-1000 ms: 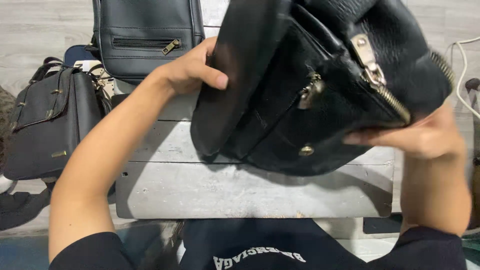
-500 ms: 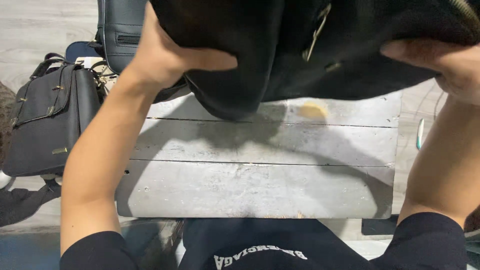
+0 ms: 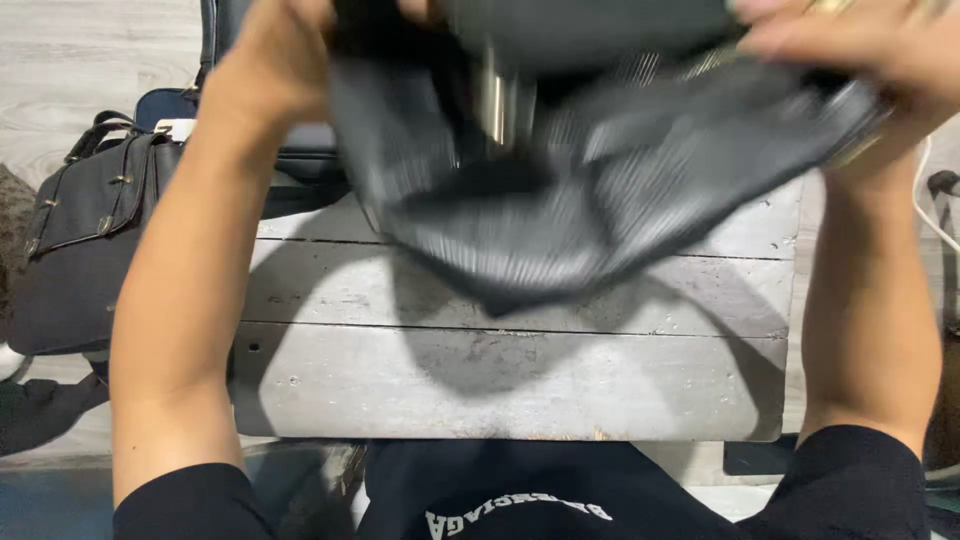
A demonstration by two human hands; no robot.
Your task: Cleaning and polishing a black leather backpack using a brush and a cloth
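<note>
A black leather bag (image 3: 590, 190) is held up close under the head camera, raised clear of the grey plank surface (image 3: 500, 380) and blurred by motion. It fills the top middle of the view, its sagging underside hanging lowest near the centre, and a pale metal fitting (image 3: 492, 100) shows on its upper part. Its shadow falls on the planks directly below it.

The left hand (image 3: 275, 65) has its grip clenched on the bag's left end, fingers wrapped over the top edge. The right hand (image 3: 860, 45) has its grip closed on the bag's right end, fingers curled over the upper corner, and a ring shows on one finger. Both bare forearms run down from the bag to black short sleeves at the bottom of the view.

Left of the bag, off the edge of the surface, a dark satchel with studs and a handle (image 3: 85, 240) stands on the floor. Just behind the bag's left end, another dark bag (image 3: 300, 150) is partly hidden by the left arm. To the right of the bag, a white cable (image 3: 935, 215) runs along the pale floor.
</note>
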